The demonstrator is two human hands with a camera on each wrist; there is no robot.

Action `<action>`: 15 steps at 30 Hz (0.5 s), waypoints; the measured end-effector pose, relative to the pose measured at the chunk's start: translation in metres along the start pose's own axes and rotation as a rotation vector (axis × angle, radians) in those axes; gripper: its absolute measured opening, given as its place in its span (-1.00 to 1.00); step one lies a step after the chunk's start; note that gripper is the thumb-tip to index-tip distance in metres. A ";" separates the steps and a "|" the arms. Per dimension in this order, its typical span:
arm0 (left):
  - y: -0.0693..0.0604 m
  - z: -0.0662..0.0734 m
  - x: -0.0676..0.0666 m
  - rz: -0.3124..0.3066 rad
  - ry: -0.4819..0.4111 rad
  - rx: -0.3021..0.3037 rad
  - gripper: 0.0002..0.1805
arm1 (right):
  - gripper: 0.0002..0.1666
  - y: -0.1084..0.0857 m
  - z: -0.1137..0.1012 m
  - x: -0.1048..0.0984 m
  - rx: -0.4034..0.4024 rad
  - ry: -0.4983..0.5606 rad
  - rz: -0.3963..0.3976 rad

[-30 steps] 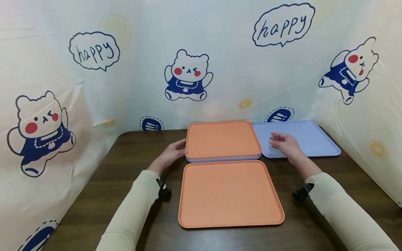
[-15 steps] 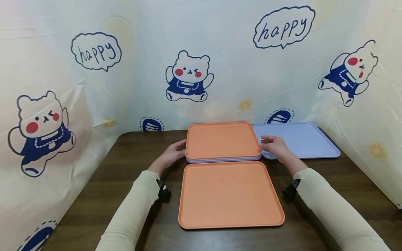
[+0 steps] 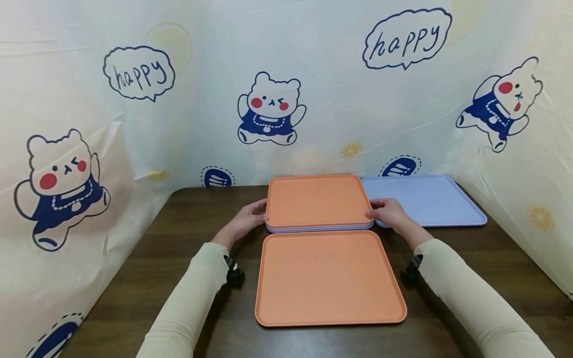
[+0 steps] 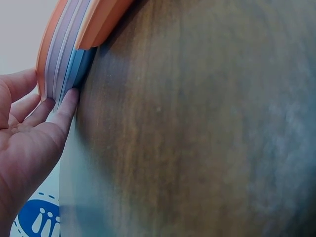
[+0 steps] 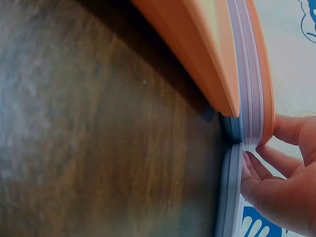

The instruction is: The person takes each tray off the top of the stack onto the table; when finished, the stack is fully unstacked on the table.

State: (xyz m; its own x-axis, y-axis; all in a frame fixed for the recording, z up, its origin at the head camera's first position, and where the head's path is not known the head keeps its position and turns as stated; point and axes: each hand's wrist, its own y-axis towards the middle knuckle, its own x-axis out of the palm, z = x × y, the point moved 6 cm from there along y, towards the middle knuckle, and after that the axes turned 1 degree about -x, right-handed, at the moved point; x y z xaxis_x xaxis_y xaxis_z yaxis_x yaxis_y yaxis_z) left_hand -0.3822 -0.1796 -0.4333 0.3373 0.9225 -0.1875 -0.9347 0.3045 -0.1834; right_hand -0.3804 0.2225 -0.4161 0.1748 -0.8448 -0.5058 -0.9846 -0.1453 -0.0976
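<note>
A stack of trays (image 3: 320, 228) stands at the back middle of the table, an orange tray (image 3: 319, 201) topping lavender ones. My left hand (image 3: 243, 221) pinches the orange tray's left edge. In the left wrist view its other fingertips touch the side of the stack lower down. From the right, my right hand (image 3: 394, 216) pinches the same tray's right edge with thumb and finger. The right wrist view shows its lower fingers close to the neighbouring pale blue tray (image 3: 429, 199). Another orange tray (image 3: 331, 278) lies flat in front of the stack, between both forearms.
The dark wooden table (image 3: 179, 268) carries everything. A cloth curtain (image 3: 188, 114) printed with bears hangs behind it and along both sides. The pale blue tray lies directly beside the stack's right side.
My right hand has come left and slightly nearer, from over the pale blue tray to the right edge of the stack. My left hand stays at the left edge.
</note>
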 end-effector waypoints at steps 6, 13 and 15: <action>0.000 -0.001 -0.001 0.014 -0.011 -0.007 -0.33 | -0.41 0.001 -0.001 0.002 -0.003 -0.022 0.016; 0.001 -0.003 -0.001 0.014 -0.038 -0.010 -0.34 | -0.44 0.002 -0.001 0.003 -0.015 -0.017 0.029; 0.001 -0.001 0.000 0.003 -0.050 -0.012 -0.33 | -0.44 0.001 -0.002 0.003 -0.014 -0.021 0.034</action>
State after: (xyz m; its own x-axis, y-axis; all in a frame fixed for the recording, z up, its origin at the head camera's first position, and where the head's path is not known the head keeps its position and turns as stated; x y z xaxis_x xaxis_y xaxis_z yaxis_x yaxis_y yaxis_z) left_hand -0.3827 -0.1796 -0.4347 0.3283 0.9342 -0.1396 -0.9342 0.2993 -0.1943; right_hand -0.3813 0.2185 -0.4161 0.1413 -0.8382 -0.5268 -0.9899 -0.1239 -0.0685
